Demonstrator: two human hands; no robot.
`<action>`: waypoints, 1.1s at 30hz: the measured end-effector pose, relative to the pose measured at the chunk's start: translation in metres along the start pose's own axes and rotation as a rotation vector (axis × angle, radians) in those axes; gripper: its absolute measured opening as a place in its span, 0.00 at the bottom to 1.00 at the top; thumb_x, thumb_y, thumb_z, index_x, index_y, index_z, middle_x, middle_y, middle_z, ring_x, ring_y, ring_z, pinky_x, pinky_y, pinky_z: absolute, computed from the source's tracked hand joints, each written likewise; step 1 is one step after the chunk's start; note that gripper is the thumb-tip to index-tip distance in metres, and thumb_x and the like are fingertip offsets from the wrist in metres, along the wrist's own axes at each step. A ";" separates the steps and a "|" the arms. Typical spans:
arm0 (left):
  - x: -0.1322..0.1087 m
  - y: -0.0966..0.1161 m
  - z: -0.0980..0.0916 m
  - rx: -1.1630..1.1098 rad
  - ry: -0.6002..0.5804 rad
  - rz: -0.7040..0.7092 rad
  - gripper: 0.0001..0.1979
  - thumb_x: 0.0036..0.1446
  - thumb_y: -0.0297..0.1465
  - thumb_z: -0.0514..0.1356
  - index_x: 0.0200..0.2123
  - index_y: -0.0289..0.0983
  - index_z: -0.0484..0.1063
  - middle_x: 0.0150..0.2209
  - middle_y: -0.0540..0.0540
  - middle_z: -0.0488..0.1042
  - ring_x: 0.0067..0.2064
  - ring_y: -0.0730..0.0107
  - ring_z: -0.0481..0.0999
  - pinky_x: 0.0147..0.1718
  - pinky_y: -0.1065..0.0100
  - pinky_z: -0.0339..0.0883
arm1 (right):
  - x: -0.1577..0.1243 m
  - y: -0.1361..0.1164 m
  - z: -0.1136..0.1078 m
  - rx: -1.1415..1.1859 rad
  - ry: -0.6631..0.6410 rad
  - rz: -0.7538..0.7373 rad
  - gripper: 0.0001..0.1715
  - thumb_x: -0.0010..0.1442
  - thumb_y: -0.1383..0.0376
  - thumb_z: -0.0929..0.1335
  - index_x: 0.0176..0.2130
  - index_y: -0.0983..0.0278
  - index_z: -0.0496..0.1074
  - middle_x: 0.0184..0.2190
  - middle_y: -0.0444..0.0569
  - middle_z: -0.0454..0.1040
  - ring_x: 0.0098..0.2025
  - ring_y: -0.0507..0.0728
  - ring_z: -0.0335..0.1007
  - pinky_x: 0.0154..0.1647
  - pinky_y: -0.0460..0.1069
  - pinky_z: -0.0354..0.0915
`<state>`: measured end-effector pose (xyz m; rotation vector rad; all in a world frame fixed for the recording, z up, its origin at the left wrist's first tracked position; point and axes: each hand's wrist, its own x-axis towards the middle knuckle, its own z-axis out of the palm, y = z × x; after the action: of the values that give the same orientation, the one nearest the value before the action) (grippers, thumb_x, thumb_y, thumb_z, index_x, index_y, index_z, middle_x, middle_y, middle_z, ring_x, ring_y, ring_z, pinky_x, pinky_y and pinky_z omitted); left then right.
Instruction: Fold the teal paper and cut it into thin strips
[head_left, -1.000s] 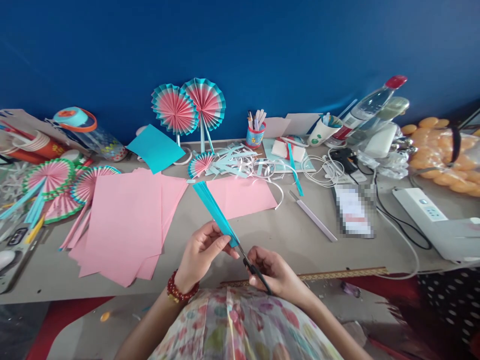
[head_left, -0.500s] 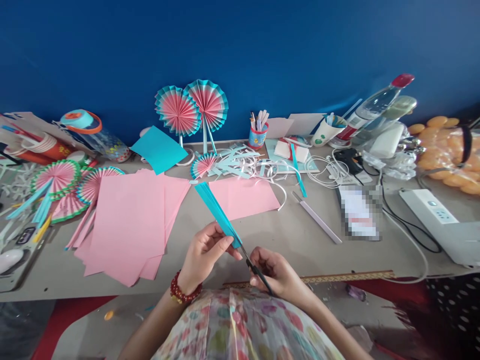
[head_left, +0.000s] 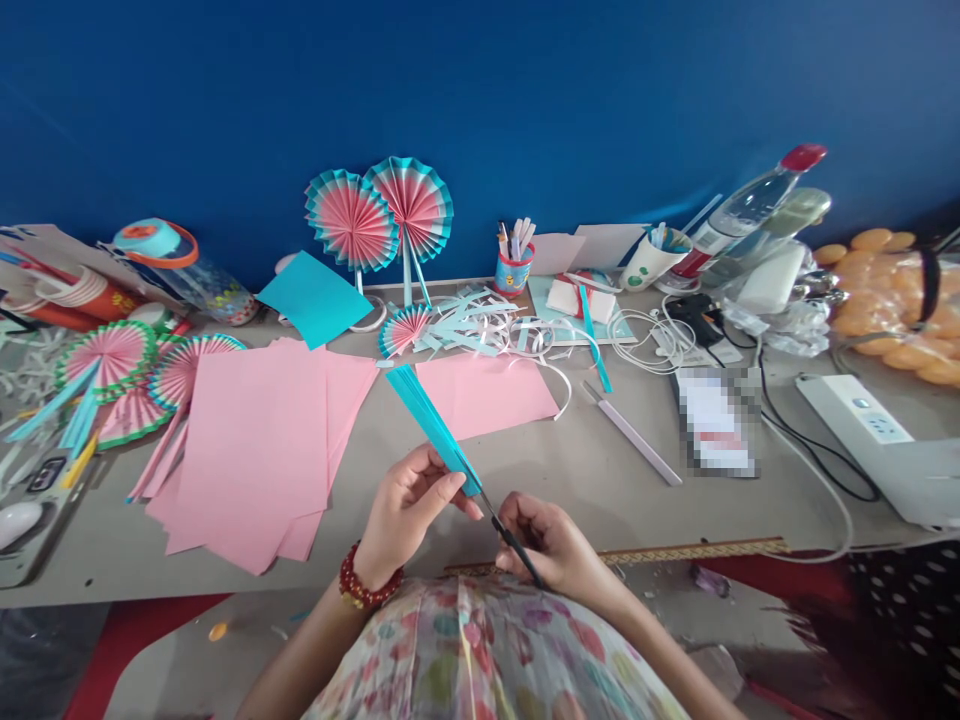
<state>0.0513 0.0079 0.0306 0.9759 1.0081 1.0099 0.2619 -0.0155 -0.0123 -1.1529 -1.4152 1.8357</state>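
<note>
Gripping black-handled scissors in the right hand; pinching folded turquoise paper near its lower end in the left hand, apparently to steady it for cutting, above the surface, short of a pink sheet.

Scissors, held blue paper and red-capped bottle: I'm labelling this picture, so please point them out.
Scissors (head_left: 512, 543): head view, on the black handle.
Held blue paper (head_left: 430, 425): head view, mid-length.
Red-capped bottle (head_left: 748, 211): head view, on its clear side.
</note>
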 end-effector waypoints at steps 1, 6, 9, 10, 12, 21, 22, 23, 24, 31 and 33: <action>0.000 0.000 0.000 0.003 0.001 -0.002 0.09 0.63 0.35 0.62 0.36 0.36 0.71 0.32 0.50 0.76 0.28 0.71 0.81 0.32 0.71 0.72 | 0.000 0.001 0.000 -0.006 0.003 -0.002 0.28 0.50 0.48 0.76 0.29 0.62 0.62 0.21 0.36 0.56 0.23 0.47 0.48 0.22 0.45 0.45; 0.000 -0.003 -0.002 0.015 0.010 -0.004 0.09 0.63 0.36 0.62 0.36 0.35 0.71 0.32 0.49 0.76 0.29 0.70 0.81 0.32 0.70 0.72 | 0.000 -0.001 -0.001 -0.053 0.034 -0.016 0.29 0.49 0.48 0.77 0.28 0.62 0.61 0.21 0.36 0.57 0.23 0.47 0.48 0.23 0.45 0.46; 0.000 -0.007 -0.004 -0.012 0.013 0.012 0.10 0.64 0.37 0.61 0.36 0.35 0.71 0.32 0.48 0.77 0.29 0.69 0.81 0.33 0.69 0.73 | 0.000 -0.005 0.000 -0.078 0.051 -0.001 0.30 0.46 0.47 0.78 0.27 0.62 0.61 0.20 0.35 0.57 0.23 0.47 0.48 0.22 0.45 0.45; 0.000 -0.008 -0.004 -0.022 0.015 0.015 0.11 0.65 0.38 0.60 0.36 0.35 0.71 0.32 0.48 0.77 0.29 0.68 0.81 0.33 0.68 0.73 | 0.000 -0.005 0.001 -0.081 0.055 0.003 0.30 0.46 0.47 0.78 0.27 0.62 0.61 0.19 0.35 0.56 0.22 0.47 0.47 0.22 0.45 0.45; 0.000 -0.009 -0.004 -0.032 0.023 0.013 0.12 0.65 0.39 0.60 0.35 0.35 0.71 0.32 0.47 0.78 0.29 0.69 0.80 0.33 0.68 0.73 | 0.000 -0.006 0.001 -0.088 0.064 0.002 0.31 0.45 0.46 0.78 0.26 0.62 0.61 0.19 0.35 0.56 0.22 0.47 0.47 0.22 0.45 0.45; -0.001 -0.005 0.000 -0.002 0.042 0.008 0.13 0.64 0.40 0.60 0.35 0.35 0.71 0.31 0.48 0.78 0.27 0.70 0.80 0.31 0.69 0.72 | 0.001 -0.004 0.003 -0.038 0.030 -0.002 0.30 0.49 0.44 0.76 0.28 0.62 0.62 0.20 0.36 0.57 0.22 0.47 0.47 0.22 0.45 0.45; -0.001 -0.005 0.000 0.005 0.038 0.010 0.13 0.65 0.40 0.60 0.35 0.35 0.70 0.30 0.48 0.77 0.27 0.70 0.80 0.31 0.69 0.72 | 0.001 -0.003 0.004 -0.025 0.030 -0.005 0.30 0.49 0.44 0.76 0.28 0.62 0.62 0.20 0.36 0.57 0.22 0.47 0.48 0.22 0.45 0.46; -0.002 -0.004 0.001 0.012 0.033 0.011 0.13 0.65 0.40 0.60 0.35 0.35 0.70 0.30 0.48 0.77 0.27 0.70 0.80 0.31 0.70 0.72 | 0.002 -0.003 0.004 -0.010 0.028 -0.006 0.30 0.49 0.44 0.76 0.28 0.62 0.62 0.20 0.36 0.57 0.22 0.47 0.48 0.22 0.45 0.46; -0.002 -0.004 0.002 0.018 0.026 0.012 0.13 0.65 0.39 0.60 0.34 0.35 0.70 0.30 0.49 0.77 0.27 0.70 0.80 0.31 0.70 0.71 | 0.002 -0.002 0.005 0.005 0.025 -0.003 0.30 0.49 0.43 0.76 0.28 0.62 0.62 0.20 0.36 0.58 0.22 0.47 0.49 0.22 0.45 0.46; -0.002 -0.003 0.003 0.023 0.012 0.015 0.13 0.65 0.39 0.59 0.34 0.35 0.70 0.30 0.48 0.78 0.26 0.69 0.80 0.30 0.70 0.70 | 0.001 0.001 0.005 0.044 0.011 0.033 0.32 0.47 0.41 0.76 0.29 0.62 0.62 0.20 0.38 0.61 0.22 0.47 0.51 0.22 0.44 0.47; -0.002 -0.003 0.004 0.026 0.015 0.011 0.13 0.65 0.39 0.59 0.33 0.35 0.70 0.30 0.48 0.78 0.26 0.69 0.80 0.30 0.70 0.70 | 0.001 0.001 0.005 0.031 0.013 0.035 0.32 0.48 0.41 0.75 0.29 0.62 0.62 0.20 0.37 0.60 0.22 0.47 0.50 0.22 0.44 0.47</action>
<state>0.0549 0.0044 0.0290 0.9981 1.0314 1.0167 0.2571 -0.0177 -0.0128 -1.1793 -1.3628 1.8636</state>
